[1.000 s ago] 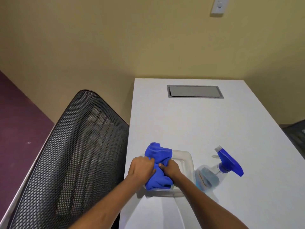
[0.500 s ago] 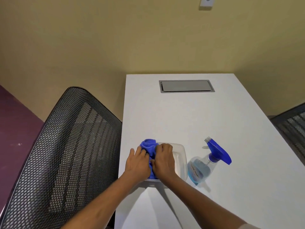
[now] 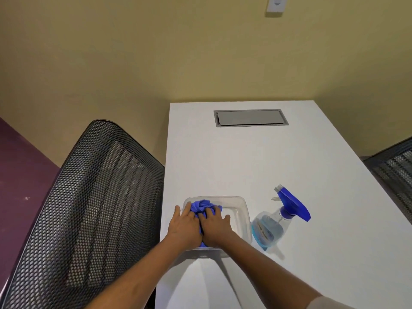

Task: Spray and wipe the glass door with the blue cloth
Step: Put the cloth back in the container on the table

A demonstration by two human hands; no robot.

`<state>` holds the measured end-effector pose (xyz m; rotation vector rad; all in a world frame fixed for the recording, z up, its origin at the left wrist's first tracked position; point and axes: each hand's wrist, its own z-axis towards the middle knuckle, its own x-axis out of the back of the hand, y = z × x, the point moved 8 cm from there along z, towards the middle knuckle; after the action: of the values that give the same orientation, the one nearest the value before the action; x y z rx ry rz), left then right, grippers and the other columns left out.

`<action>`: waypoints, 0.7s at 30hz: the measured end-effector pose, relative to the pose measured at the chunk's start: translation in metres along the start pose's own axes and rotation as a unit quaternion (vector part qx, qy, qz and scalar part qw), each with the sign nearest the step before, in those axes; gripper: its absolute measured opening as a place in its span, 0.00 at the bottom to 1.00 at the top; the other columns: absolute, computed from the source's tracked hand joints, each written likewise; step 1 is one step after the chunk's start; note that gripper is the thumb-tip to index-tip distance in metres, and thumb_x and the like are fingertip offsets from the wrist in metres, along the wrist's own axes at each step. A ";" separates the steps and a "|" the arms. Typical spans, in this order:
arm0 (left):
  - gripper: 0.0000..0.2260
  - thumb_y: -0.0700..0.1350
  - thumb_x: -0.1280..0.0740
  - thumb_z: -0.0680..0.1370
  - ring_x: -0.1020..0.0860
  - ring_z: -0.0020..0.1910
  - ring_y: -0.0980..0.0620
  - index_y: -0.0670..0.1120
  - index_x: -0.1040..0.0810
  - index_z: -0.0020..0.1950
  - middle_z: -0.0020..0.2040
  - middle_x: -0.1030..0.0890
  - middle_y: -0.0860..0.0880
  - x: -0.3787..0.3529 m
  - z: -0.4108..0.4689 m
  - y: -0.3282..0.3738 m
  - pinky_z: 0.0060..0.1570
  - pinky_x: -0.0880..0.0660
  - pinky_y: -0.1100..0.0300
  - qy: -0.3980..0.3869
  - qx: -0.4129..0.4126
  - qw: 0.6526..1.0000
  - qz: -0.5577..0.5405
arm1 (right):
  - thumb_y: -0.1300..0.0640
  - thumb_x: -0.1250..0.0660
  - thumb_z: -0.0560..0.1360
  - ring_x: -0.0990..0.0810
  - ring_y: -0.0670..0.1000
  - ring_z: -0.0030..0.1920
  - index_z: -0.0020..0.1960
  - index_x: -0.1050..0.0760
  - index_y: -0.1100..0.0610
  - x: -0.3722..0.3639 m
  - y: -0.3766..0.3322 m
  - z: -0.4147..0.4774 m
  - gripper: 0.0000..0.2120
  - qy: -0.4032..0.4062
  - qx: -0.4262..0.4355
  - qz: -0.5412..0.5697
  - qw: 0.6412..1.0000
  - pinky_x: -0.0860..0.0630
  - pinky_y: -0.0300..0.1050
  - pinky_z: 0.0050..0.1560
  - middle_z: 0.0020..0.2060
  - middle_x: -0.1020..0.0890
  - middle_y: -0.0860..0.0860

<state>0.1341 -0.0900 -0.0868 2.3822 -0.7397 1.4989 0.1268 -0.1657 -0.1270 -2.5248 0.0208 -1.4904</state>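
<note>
1. Since the earlier pictures, both hands have pushed the blue cloth (image 3: 206, 206) down from a raised bundle into the clear plastic tub (image 3: 242, 210), and the view has swung a little so more of the second chair (image 3: 394, 170) shows at right.
2. Largest in view are the wall, the mesh chair (image 3: 89, 208) at left and the white surface (image 3: 278, 163); no glass door is in sight, so the spraying and wiping have not begun, as I judge it.
3. Sitting near the left front edge of the surface, the tub holds the cloth in its left half, mostly covered by the hands.
4. Pressing flat on the cloth, the left hand (image 3: 185, 228) has its fingers spread and its thumb over the tub's left rim; this grip is open, a press and not a pinch.
5. Beside it and touching it, the right hand (image 3: 215, 227) also lies palm-down on the cloth with fingers extended, likewise an open grip.
6. To do this step well, I would gather the cloth into one hand with a full closing of the fingers, lift it straight up so the light tub does not tip or slide off the edge, and free the other hand for the spray bottle (image 3: 270, 228) just right of the tub.
7. A label on the bottle carries dark print, too blurred to read; no brand can be made out anywhere.
</note>
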 end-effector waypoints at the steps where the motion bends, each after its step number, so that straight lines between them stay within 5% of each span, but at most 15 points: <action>1: 0.21 0.53 0.45 0.79 0.48 0.78 0.42 0.45 0.26 0.66 0.68 0.25 0.46 0.004 -0.001 0.000 0.73 0.51 0.38 0.016 0.003 1.000 -0.003 | 0.45 0.38 0.76 0.49 0.64 0.76 0.76 0.42 0.53 0.000 0.000 0.000 0.31 -0.002 -0.002 0.001 1.000 0.39 0.69 0.66 0.75 0.39 0.57; 6: 0.17 0.50 0.43 0.78 0.41 0.74 0.43 0.45 0.26 0.63 0.65 0.25 0.46 0.022 -0.002 0.003 0.70 0.44 0.46 0.104 0.002 0.995 0.001 | 0.47 0.37 0.76 0.37 0.62 0.70 0.64 0.28 0.54 0.024 -0.004 -0.002 0.19 0.128 -0.018 -0.001 0.992 0.35 0.57 0.62 0.64 0.24 0.56; 12: 0.26 0.56 0.47 0.81 0.55 0.80 0.43 0.44 0.36 0.75 0.80 0.44 0.43 -0.008 -0.001 -0.001 0.74 0.51 0.39 -0.004 0.013 1.000 0.001 | 0.51 0.37 0.77 0.41 0.65 0.72 0.73 0.39 0.58 0.010 0.003 -0.008 0.27 0.019 0.006 0.022 1.000 0.34 0.62 0.64 0.71 0.35 0.59; 17: 0.22 0.56 0.50 0.80 0.44 0.77 0.40 0.47 0.30 0.68 0.73 0.31 0.44 0.010 -0.007 0.007 0.70 0.43 0.41 0.106 0.036 0.994 -0.012 | 0.52 0.39 0.77 0.41 0.59 0.73 0.64 0.29 0.57 0.035 0.016 -0.031 0.17 0.162 -0.035 0.099 0.981 0.36 0.54 0.66 0.68 0.28 0.55; 21: 0.27 0.57 0.51 0.80 0.41 0.77 0.37 0.45 0.35 0.76 0.76 0.33 0.41 0.019 -0.009 0.035 0.73 0.42 0.39 0.119 0.022 0.992 -0.022 | 0.51 0.39 0.79 0.34 0.54 0.70 0.67 0.28 0.54 0.050 0.041 -0.067 0.18 0.292 -0.084 0.197 0.932 0.35 0.47 0.67 0.68 0.26 0.52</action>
<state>0.1154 -0.1217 -0.0682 2.1812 -0.6011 1.7562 0.0971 -0.2233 -0.0602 -1.9198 0.7253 -2.0411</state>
